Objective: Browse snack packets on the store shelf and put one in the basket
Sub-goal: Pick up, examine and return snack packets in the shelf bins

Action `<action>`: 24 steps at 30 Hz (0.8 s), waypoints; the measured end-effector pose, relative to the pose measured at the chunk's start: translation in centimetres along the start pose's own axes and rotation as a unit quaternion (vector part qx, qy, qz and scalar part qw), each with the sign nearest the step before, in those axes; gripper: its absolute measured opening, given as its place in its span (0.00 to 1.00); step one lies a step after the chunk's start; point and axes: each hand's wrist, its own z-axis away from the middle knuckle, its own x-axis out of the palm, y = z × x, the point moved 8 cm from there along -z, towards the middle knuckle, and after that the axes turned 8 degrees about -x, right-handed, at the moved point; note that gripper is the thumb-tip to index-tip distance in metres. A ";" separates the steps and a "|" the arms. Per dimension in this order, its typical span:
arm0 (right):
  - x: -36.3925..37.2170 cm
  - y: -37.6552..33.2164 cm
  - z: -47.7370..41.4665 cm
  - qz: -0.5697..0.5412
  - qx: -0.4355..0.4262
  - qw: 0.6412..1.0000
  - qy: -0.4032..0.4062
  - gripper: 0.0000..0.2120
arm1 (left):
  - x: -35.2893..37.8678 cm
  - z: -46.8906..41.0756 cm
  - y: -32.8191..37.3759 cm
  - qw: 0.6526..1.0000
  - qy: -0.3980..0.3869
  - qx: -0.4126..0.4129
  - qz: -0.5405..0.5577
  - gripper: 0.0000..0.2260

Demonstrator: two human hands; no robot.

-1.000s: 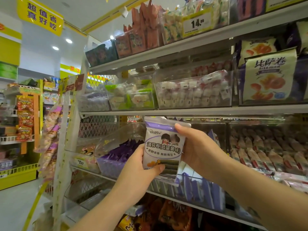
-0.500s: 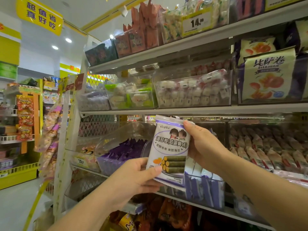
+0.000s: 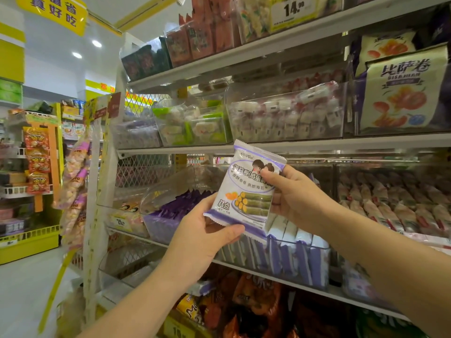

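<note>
The snack packet [image 3: 249, 191] (white with purple borders and a picture of green rolls) is up in the air in front of the store shelf [image 3: 353, 143]. Its printed face is turned toward the camera, most likely so the label can be read. Both hands grasp it. The left hand [image 3: 202, 237] grips the bottom edge with its thumb across the front corner, while the right hand [image 3: 297, 198] pinches the right edge, fingers [image 3: 269, 179] curled onto the print. Holding it at two opposite edges keeps the soft wrapper flat and steady.

Just below the fingers stands a clear bin [image 3: 314, 269] of matching purple-and-white packets, probably this one's own stock. To their left lies a tray of purple wrappers [image 3: 175, 208]; above them, tubs of white-wrapped sweets [image 3: 285, 113]. No basket is in view — the job looks to be at the browsing stage, with the drop not yet made.
</note>
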 end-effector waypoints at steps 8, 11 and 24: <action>-1.2 -0.1 0.0 -0.050 -0.012 0.998 0.041 0.06 | -0.9 -0.1 0.1 0.994 0.018 -0.005 0.104 0.14; -1.8 -0.3 0.0 -0.047 -0.034 0.996 0.072 0.05 | -1.4 -0.1 -0.1 0.993 0.033 -0.039 0.105 0.10; 3.9 -0.2 2.7 0.117 -0.086 0.987 -0.069 0.15 | 1.5 0.1 1.7 0.986 0.056 -0.002 -0.158 0.34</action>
